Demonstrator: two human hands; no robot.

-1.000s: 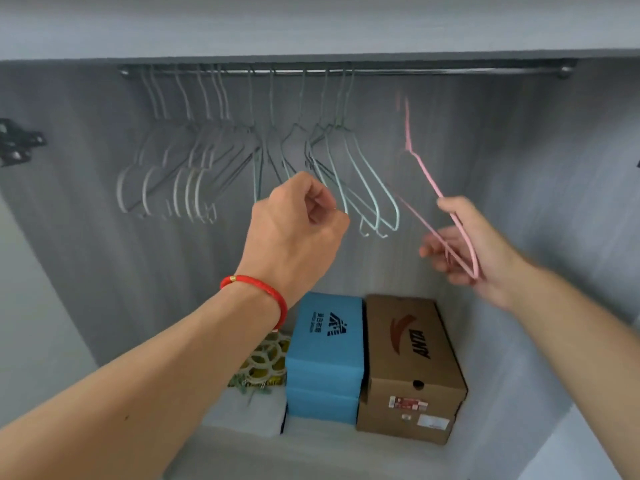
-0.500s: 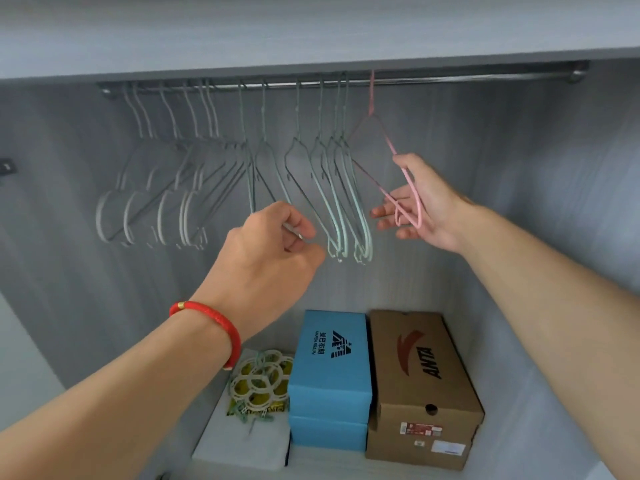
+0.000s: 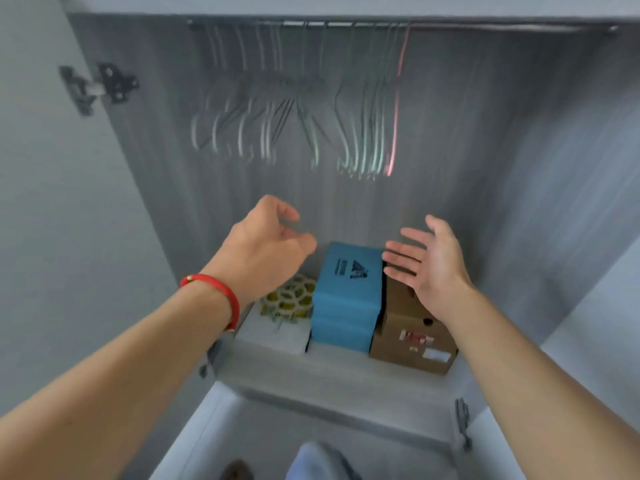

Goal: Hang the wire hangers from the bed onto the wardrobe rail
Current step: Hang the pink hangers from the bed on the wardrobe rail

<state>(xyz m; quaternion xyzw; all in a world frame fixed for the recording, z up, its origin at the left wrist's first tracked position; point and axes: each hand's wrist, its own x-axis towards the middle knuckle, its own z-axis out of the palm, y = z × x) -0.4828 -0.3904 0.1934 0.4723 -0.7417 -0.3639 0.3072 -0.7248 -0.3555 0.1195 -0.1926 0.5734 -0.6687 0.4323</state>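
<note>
Head view: hangers blurred, all on rail, pink hanger at right end. Left hand below, fingers loosely curled, empty. Right hand fingers spread, empty. Blue box, brown box on shelf.

Open wardrobe with grey wood-grain back and side walls, top panel overhead. Black hinge on left wall; another hinge low right, blurred. Grey bottom shelf holds a blue box, a brown box touching its right side, a white box at left. Pale floor below. Soft, even light.
</note>
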